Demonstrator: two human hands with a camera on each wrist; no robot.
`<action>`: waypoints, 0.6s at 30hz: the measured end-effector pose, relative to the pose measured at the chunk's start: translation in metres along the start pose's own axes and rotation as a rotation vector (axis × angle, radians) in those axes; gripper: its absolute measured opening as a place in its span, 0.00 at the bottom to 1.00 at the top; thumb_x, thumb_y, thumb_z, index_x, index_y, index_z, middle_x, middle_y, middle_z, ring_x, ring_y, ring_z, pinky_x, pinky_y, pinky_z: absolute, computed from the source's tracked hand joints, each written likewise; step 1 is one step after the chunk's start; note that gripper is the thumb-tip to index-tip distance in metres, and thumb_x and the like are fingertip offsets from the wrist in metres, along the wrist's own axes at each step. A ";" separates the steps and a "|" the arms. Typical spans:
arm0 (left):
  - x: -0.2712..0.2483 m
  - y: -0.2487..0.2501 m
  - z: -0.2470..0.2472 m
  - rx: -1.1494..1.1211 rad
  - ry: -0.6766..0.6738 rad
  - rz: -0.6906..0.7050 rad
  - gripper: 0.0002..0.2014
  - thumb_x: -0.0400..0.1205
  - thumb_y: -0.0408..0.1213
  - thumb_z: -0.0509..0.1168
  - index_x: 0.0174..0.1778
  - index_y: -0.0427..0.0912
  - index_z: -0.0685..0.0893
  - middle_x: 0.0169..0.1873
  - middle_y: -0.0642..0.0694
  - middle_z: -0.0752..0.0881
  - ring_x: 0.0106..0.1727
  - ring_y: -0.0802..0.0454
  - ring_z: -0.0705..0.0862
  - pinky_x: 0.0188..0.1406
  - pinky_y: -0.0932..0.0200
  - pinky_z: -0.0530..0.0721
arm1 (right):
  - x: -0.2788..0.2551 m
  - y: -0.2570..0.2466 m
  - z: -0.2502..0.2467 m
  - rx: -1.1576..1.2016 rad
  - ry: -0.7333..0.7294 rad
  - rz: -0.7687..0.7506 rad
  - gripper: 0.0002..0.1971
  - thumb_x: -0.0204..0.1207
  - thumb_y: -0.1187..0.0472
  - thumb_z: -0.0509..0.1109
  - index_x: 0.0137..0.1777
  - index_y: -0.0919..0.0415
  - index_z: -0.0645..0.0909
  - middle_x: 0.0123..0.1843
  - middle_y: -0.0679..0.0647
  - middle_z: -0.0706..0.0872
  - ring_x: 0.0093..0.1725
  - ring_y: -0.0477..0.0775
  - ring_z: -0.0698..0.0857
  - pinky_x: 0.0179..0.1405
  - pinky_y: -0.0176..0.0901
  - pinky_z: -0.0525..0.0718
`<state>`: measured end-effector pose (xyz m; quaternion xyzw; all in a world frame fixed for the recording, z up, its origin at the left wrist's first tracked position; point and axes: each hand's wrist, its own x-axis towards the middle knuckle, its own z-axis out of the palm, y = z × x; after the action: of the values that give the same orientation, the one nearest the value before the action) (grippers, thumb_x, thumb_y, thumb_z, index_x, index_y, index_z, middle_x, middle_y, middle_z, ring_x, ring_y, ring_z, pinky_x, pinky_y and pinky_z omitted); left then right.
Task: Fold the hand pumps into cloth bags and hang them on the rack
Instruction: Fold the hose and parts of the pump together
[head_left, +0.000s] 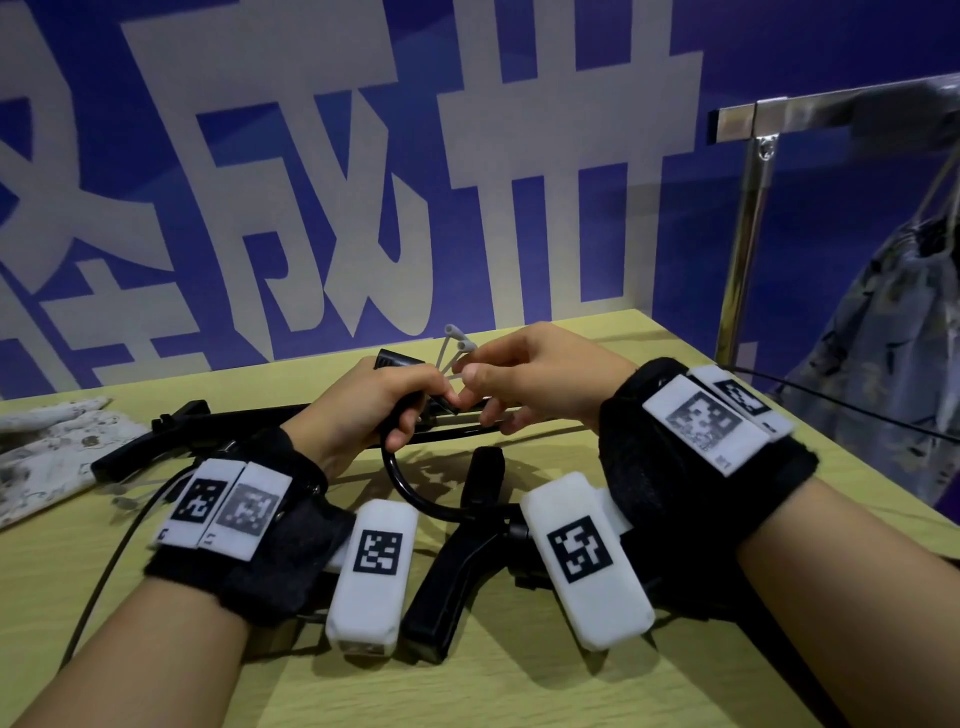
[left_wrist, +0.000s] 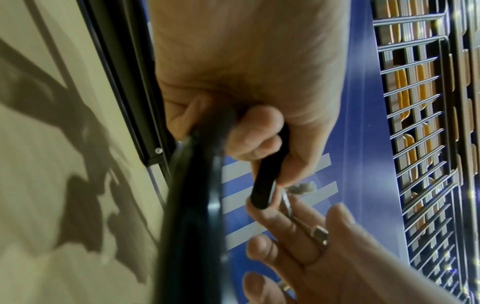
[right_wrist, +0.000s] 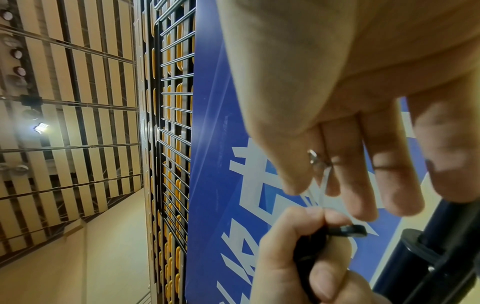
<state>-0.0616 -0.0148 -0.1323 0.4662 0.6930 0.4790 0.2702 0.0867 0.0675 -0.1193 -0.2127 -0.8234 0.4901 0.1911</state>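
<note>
i see the left hand (head_left: 374, 410) clenching the pump hose (head_left: 415, 493), the right hand (head_left: 524, 379) pinching its nozzle adapters (head_left: 457, 345); folding underway, bagging next.

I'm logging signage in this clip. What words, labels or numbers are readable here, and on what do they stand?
"成" and, probably, "世": large white characters on the blue backdrop; the other characters are cropped and unreadable.
Wrist tags: black-and-white coded squares only, no words; the tiny marks on their edges are too small to read.

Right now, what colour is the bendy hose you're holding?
Black hose, gripped by the left hand; clearest in the head view.
</note>
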 end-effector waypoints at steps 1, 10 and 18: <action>0.000 0.000 0.000 0.003 0.005 -0.006 0.07 0.74 0.36 0.67 0.32 0.36 0.84 0.13 0.49 0.69 0.11 0.57 0.65 0.12 0.69 0.64 | 0.000 0.000 0.000 0.009 -0.004 0.005 0.13 0.82 0.58 0.63 0.63 0.61 0.81 0.47 0.53 0.87 0.40 0.48 0.84 0.45 0.43 0.87; 0.001 -0.003 0.001 0.010 -0.015 -0.014 0.17 0.77 0.32 0.62 0.22 0.42 0.87 0.13 0.48 0.68 0.12 0.56 0.64 0.12 0.69 0.63 | 0.001 0.003 -0.002 -0.034 -0.051 0.022 0.11 0.81 0.62 0.65 0.56 0.68 0.82 0.37 0.51 0.87 0.34 0.46 0.87 0.41 0.37 0.87; 0.002 -0.003 0.002 0.024 -0.068 0.027 0.07 0.70 0.37 0.68 0.30 0.37 0.86 0.13 0.48 0.68 0.12 0.56 0.63 0.12 0.69 0.63 | 0.002 0.003 0.000 -0.066 -0.064 0.046 0.12 0.83 0.62 0.61 0.53 0.72 0.82 0.36 0.53 0.87 0.34 0.47 0.87 0.37 0.35 0.86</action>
<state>-0.0621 -0.0129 -0.1357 0.4948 0.6827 0.4580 0.2817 0.0853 0.0700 -0.1213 -0.2221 -0.8396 0.4736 0.1463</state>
